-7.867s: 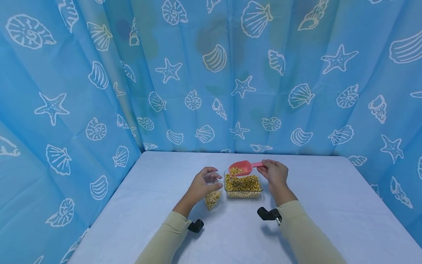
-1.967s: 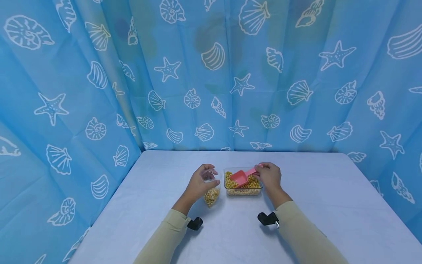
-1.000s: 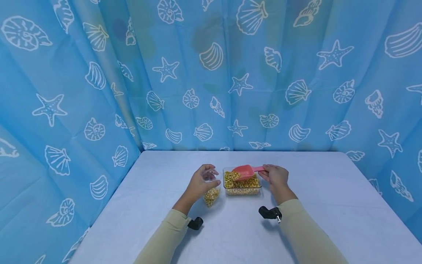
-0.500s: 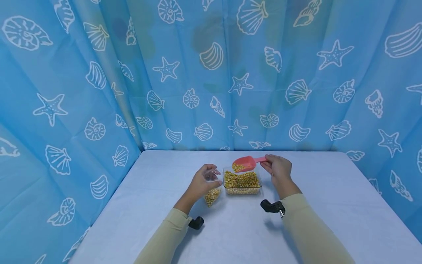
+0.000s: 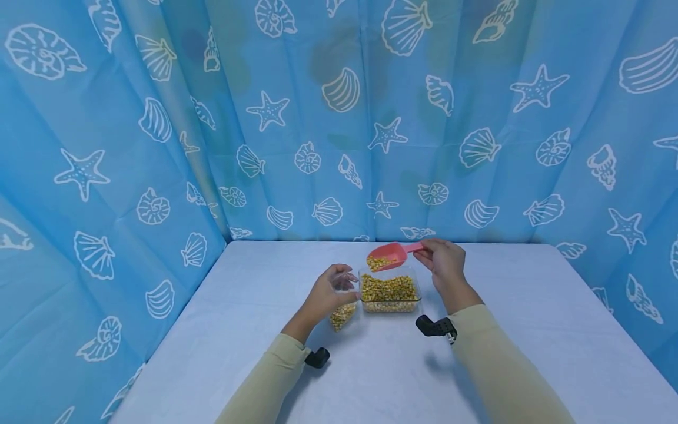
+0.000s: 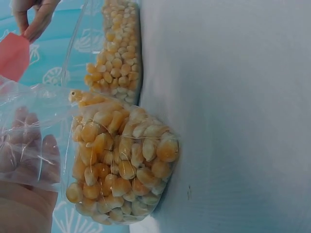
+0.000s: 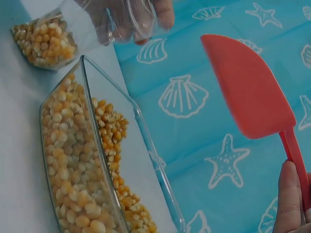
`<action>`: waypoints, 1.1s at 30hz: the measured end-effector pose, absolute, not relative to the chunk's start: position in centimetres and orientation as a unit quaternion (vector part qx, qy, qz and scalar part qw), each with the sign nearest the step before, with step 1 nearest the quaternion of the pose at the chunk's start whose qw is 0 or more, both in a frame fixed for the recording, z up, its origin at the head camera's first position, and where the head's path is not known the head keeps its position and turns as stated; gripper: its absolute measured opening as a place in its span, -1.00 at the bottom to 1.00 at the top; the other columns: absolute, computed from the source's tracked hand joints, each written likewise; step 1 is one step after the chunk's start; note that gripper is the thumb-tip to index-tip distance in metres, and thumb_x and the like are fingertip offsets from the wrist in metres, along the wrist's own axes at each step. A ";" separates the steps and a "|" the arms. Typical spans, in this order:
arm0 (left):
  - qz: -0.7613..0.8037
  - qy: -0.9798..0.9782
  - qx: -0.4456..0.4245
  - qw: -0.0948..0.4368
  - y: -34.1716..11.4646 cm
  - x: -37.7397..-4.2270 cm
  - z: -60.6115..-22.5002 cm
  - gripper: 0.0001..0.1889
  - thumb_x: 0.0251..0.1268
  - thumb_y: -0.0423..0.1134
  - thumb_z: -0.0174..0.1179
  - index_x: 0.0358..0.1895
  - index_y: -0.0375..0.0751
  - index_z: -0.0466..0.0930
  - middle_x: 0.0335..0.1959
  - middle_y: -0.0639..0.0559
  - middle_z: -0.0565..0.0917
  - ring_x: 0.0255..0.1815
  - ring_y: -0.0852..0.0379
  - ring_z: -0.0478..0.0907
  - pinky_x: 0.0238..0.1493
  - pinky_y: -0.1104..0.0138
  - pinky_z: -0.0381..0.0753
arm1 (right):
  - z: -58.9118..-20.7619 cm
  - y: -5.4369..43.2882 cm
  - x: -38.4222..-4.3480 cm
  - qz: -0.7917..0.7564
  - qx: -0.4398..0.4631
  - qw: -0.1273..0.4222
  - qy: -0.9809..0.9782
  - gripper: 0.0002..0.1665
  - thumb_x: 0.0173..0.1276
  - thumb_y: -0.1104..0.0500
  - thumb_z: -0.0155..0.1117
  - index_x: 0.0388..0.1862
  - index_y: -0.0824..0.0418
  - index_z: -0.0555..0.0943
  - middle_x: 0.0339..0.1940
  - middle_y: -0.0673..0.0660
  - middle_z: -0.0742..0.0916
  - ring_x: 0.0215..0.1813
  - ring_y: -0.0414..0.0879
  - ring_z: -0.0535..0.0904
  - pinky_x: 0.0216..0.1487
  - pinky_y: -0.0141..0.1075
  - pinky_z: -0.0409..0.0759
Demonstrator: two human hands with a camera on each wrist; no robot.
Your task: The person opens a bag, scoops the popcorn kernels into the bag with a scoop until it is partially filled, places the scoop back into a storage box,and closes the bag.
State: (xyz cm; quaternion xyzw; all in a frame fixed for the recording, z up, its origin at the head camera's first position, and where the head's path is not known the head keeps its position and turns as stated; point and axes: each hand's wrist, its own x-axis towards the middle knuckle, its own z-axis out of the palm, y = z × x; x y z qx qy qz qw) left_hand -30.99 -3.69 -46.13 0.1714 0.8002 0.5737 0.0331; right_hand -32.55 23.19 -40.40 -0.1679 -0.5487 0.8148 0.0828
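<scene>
In my left hand is a clear plastic bag, gripped round its upper part, with corn kernels filling its bottom. The bag's lower end looks to rest on the white table. My right hand pinches the handle of a red scoop, which carries corn kernels. The scoop hangs above the back of a clear glass container. Corn kernels fill much of that container, with a dip in their top surface. Only the scoop's underside shows in the right wrist view.
The container stands on a white-covered table, just right of the bag. A blue curtain with white shell and starfish prints hangs behind the table and along its left side. Black camera mounts jut from both wrists.
The scoop has come up out of the corn, now loaded, and shifted slightly left over the container's back. The left hand with the bag has moved slightly right, close to the container.
</scene>
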 end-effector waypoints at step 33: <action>0.548 0.823 0.143 0.040 -3.2 -31.1 -46.4 -0.39 0.07 -0.20 0.47 0.18 0.04 0.37 -0.10 0.14 0.61 -0.05 0.10 0.51 0.01 0.12 0.53 | -39.8 19.5 -31.9 0.731 -0.091 0.122 -0.665 -0.66 0.43 0.21 0.22 0.08 0.37 0.49 -0.08 0.29 0.63 -0.21 -0.02 0.71 -0.21 -0.30 0.65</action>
